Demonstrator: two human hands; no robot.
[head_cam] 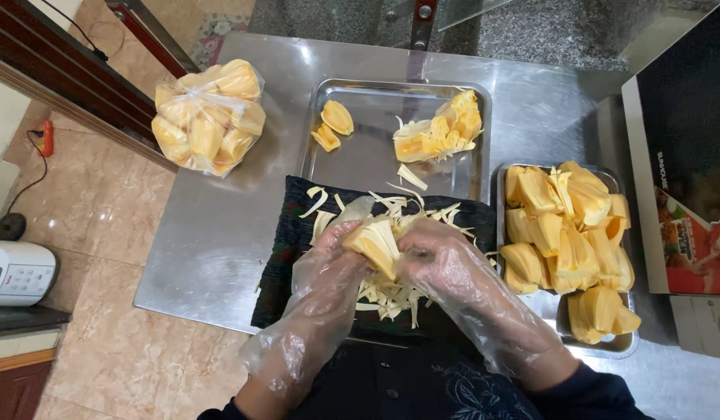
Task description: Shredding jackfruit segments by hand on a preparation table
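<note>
Both hands wear clear plastic gloves and grip one yellow jackfruit piece [375, 243] over a dark cloth [286, 257]. My left hand [329, 260] holds its left side, my right hand [438, 257] its right side. Pale fibrous strips [391, 295] lie heaped on the cloth beneath the hands. Behind the cloth, a steel tray [360, 167] carries two peeled pods [333, 124] and a jackfruit chunk [442, 128].
A second steel tray [564, 311] at the right is piled with jackfruit pieces [566, 233]. A clear bag of jackfruit pods [208, 117] sits at the table's back left. A boxed appliance [679, 155] stands at the right edge. Tiled floor lies left of the steel table [212, 249].
</note>
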